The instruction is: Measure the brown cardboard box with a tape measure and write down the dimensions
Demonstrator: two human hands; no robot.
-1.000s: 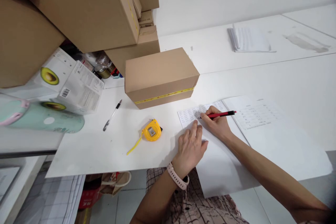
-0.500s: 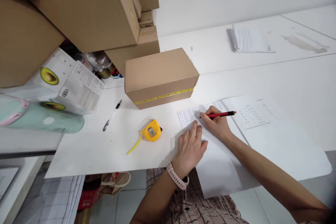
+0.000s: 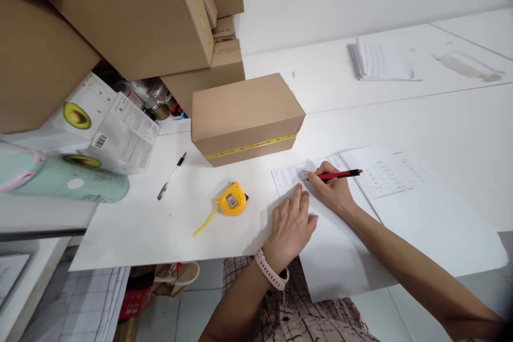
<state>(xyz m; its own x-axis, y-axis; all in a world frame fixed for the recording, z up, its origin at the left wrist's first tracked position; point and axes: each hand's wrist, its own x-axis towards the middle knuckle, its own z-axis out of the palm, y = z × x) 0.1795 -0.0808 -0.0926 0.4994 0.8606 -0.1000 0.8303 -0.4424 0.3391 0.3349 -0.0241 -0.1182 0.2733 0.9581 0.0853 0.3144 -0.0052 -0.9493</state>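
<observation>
My right hand point(image 3: 332, 188) is closed around a red and black pen point(image 3: 340, 175), its tip down at the rows of writing on a white sheet of paper point(image 3: 332, 262). The sheet hangs partly over the table's front edge. My left hand point(image 3: 289, 224) lies flat with fingers stretched out, at the left edge of that sheet. A second printed sheet point(image 3: 425, 214) lies to the right, by my right forearm. Left of my left hand rests a yellow tape measure point(image 3: 232, 200) with a yellow strap. Behind it stands a closed cardboard box point(image 3: 246, 112) with yellow tape along its side.
A clear pen with a black grip point(image 3: 171, 176) lies left of the tape measure. Cartons with avocado pictures point(image 3: 120, 131) and a mint green bottle point(image 3: 88, 181) are at the left. Large cardboard boxes point(image 3: 136, 16) are stacked behind. A paper stack point(image 3: 382, 61) lies at the back right.
The pen and my right hand have shifted very slightly to the right over the sheet. My left hand and the other things stay where they were.
</observation>
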